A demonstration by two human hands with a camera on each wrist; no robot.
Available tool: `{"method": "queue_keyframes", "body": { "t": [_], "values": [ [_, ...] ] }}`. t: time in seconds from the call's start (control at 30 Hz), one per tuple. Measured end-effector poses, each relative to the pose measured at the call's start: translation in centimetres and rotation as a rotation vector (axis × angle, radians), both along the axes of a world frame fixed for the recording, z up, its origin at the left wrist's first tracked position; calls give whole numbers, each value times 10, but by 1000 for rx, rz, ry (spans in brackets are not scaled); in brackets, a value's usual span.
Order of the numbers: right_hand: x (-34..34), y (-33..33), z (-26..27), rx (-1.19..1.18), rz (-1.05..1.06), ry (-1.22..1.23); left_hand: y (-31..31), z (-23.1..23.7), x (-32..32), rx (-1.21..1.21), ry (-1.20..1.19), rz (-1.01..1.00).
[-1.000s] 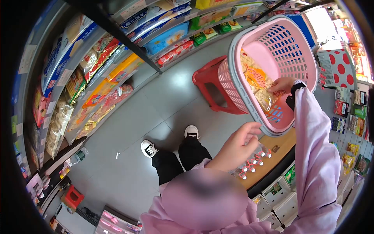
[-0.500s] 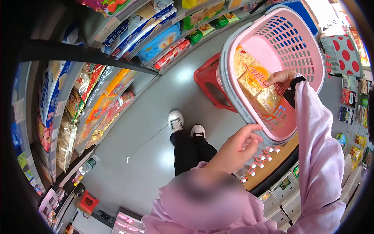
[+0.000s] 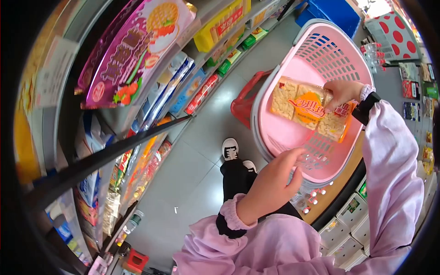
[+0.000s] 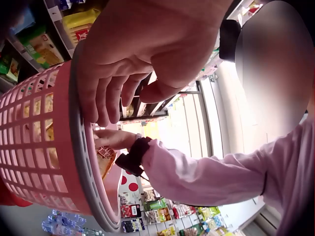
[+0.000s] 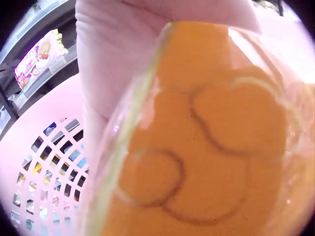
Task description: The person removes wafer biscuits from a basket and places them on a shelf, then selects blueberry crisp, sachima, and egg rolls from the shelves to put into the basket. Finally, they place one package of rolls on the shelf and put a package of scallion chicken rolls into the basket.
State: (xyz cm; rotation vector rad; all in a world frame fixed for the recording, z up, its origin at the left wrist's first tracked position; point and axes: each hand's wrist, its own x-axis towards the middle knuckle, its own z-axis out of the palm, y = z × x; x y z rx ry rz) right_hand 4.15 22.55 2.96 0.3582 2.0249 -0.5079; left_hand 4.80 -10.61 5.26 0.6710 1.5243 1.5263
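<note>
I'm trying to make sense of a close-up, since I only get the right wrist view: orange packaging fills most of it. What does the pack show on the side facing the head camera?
Observer: The head view shows pale pieces through the clear wrapping of the snack pack.
Operator: Good. I can't see the left hand at all; where is it?
Observer: The left hand is at the near rim of the pink basket; I can't tell whether it touches.
Operator: And is there any furniture close to the basket?
Observer: Yes, a red stool shows in the head view, partly hidden by the basket.
</note>
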Motion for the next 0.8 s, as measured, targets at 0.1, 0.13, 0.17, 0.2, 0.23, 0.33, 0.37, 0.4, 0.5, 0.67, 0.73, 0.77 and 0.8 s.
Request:
{"method": "queue_keyframes", "body": {
  "t": [0.1, 0.13, 0.17, 0.2, 0.23, 0.33, 0.37, 0.4, 0.5, 0.67, 0.73, 0.77, 0.8],
  "values": [
    [-5, 4, 2, -25, 25, -42, 18, 3, -12, 0, 120, -30],
    [-8, 1, 4, -22, 59, -47, 30, 1, -18, 9, 202, -36],
    [-11, -1, 7, -18, 95, -50, 40, -1, -25, 20, 286, -40],
    [-13, -3, 10, -4, 140, -10, 46, -4, -31, -16, 358, -49],
    [-12, -7, 13, 10, 184, 27, 52, -8, -35, -52, 428, -58],
    [-8, -24, 28, 138, 453, 266, 66, -19, -41, -178, 570, -95],
    [-6, -28, 29, 168, 546, 363, 69, -30, -40, -197, 622, -86],
    [-6, -29, 29, 201, 638, 465, 72, -37, -38, -215, 678, -78],
    [-15, -27, 10, 85, 710, 472, 74, -40, -31, -388, 741, -350],
    [-49, -22, -61, -97, 761, 271, 67, -44, -20, -470, 875, -381],
    [-64, -17, -90, -37, 725, 174, 69, -44, -21, -473, 859, -296],
    [-67, -15, -103, 18, 741, 190, 70, -44, -21, -506, 864, -310],
    [-69, -19, -108, 73, 755, 204, 71, -44, -22, -537, 867, -325]
  ]
}}
